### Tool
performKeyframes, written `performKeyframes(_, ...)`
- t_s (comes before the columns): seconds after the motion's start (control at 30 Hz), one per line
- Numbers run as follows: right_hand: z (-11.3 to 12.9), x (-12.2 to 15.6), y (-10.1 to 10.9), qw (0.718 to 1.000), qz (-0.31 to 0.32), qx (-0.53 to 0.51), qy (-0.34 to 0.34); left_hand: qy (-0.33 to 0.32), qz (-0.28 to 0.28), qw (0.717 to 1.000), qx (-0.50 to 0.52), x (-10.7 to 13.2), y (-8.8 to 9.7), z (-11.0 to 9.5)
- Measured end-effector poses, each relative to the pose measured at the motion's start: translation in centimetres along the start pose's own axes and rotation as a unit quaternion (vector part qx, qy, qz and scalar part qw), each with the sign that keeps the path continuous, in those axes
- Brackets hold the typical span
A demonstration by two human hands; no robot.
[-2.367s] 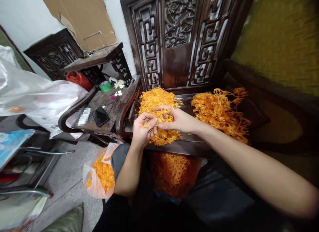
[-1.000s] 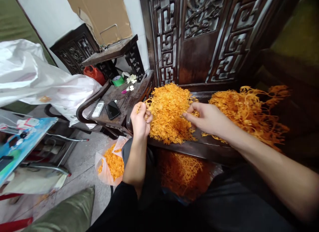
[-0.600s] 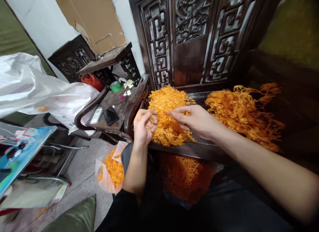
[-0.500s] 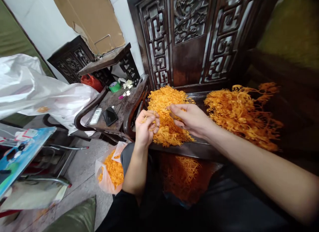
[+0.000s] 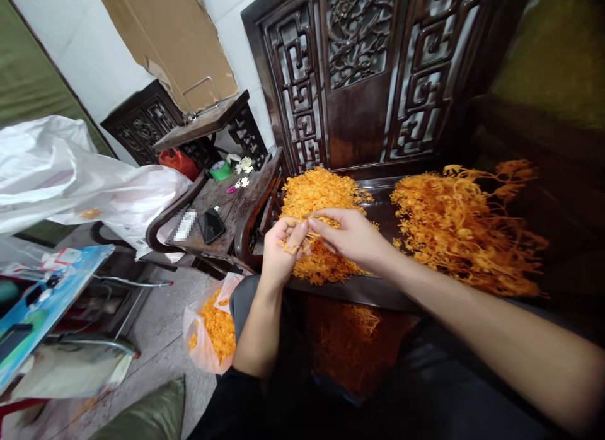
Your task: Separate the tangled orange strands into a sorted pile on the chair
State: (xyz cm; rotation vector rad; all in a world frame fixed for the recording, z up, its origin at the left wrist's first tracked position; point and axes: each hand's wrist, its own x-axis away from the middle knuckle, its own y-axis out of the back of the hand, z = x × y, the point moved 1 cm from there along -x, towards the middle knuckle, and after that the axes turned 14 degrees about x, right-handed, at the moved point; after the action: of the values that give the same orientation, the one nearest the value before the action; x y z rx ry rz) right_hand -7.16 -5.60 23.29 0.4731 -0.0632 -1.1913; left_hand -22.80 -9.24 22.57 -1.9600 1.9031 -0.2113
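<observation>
Thin orange branching stems (image 5: pixel 289 246) stick out between the curled fingers of my left hand (image 5: pixel 280 254), which is closed on them. My right hand (image 5: pixel 347 235) meets it fingertip to fingertip, thumb and forefinger pinched on the same orange strands. Just behind and below both hands lies a heap of small orange plastic-looking sprigs (image 5: pixel 321 191) on the dark wooden bench (image 5: pixel 378 203). To the right of my right hand is a second pile of longer orange branching stems (image 5: pixel 466 232), partly behind my forearm.
On the floor at left stands a pinkish plastic bag (image 5: pixel 201 352) of orange pieces. A wooden side table (image 5: pixel 231 219) holds a black phone (image 5: pixel 210 225), green tape (image 5: pixel 220 170) and white flowers (image 5: pixel 244 166). The bench's carved back (image 5: pixel 354 125) rises behind the piles.
My right hand has moved left and down from above the heap to meet my left hand. The two hands were apart before; now their fingertips come together at the orange stems.
</observation>
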Motion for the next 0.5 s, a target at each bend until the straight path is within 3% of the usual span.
performKeyframes(0.07,0.0,0.1,0.2,1.000,-0.004,0.012,-0.018,0.006,0.011,1.000,0.009,0.2,0.0,-0.2)
performKeyframes(0.23,0.1,0.0,0.3,0.985,-0.146,0.085,-0.035,0.061,0.037,0.994,0.084,-0.3,-0.2,0.0)
performKeyframes(0.33,-0.2,-0.7,0.3,0.986,-0.141,0.079,-0.042,0.116,0.046,0.983,0.136,-0.8,-0.1,0.4)
performKeyframes(0.4,-0.8,-1.6,1.1,0.985,-0.152,0.056,-0.055,0.139,0.059,0.977,0.151,-0.7,0.2,0.3)
performKeyframes(0.5,-2.0,-2.9,3.8,0.962,-0.254,-0.028,-0.098,0.158,0.093,0.972,0.150,0.0,0.7,-0.3)
